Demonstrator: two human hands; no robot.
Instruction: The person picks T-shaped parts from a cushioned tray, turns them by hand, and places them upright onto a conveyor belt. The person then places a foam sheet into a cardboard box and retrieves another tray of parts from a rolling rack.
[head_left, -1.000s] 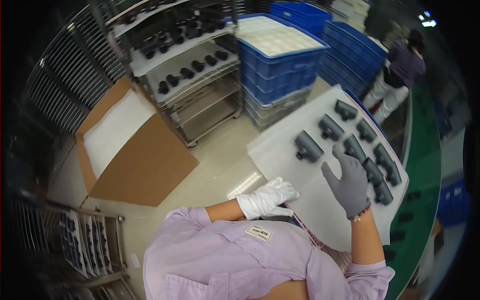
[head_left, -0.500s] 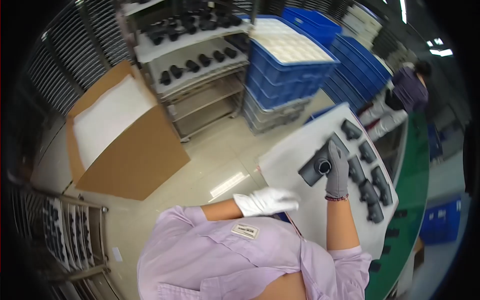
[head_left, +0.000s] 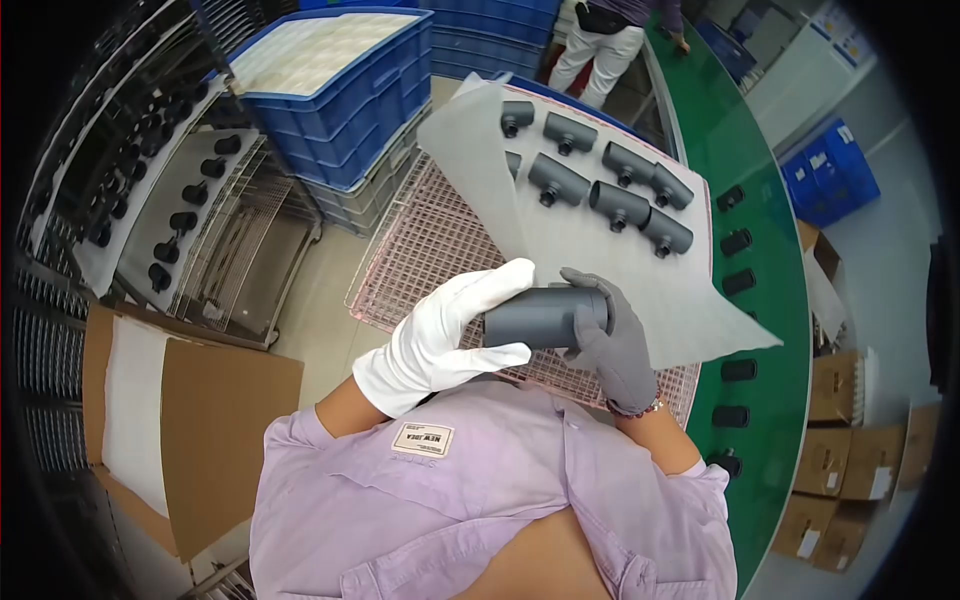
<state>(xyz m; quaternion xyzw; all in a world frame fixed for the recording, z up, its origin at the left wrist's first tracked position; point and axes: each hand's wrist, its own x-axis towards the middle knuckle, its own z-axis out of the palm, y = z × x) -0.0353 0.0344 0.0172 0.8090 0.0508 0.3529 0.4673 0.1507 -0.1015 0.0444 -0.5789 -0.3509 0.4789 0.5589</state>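
Head view, looking down past a lilac shirt [head_left: 480, 470], shows two gloved hands meeting at a dark grey pipe [head_left: 530, 320], held level just in front of the chest. White-gloved, the left hand [head_left: 425, 335] has its fingers spread apart around the pipe's left end, one above and one along the lower edge; how firmly they touch, I cannot tell. Grey-gloved, the right hand [head_left: 615, 350] has its fingers clamped on the right end. Beneath them lies a pink mesh tray [head_left: 425, 240], partly covered by a white sheet [head_left: 600, 270] with its left side folded up. Farther along the sheet, grey T-shaped pipes [head_left: 558, 180] lie in two rows. To the right runs a green belt [head_left: 775, 300] carrying a line of small dark parts [head_left: 739, 281]. At the left stand an open cardboard box [head_left: 215, 430], then a metal cart [head_left: 240, 220] and a blue crate [head_left: 340, 140]. Beyond the sheet, another person [head_left: 605, 45] stands beside the belt.
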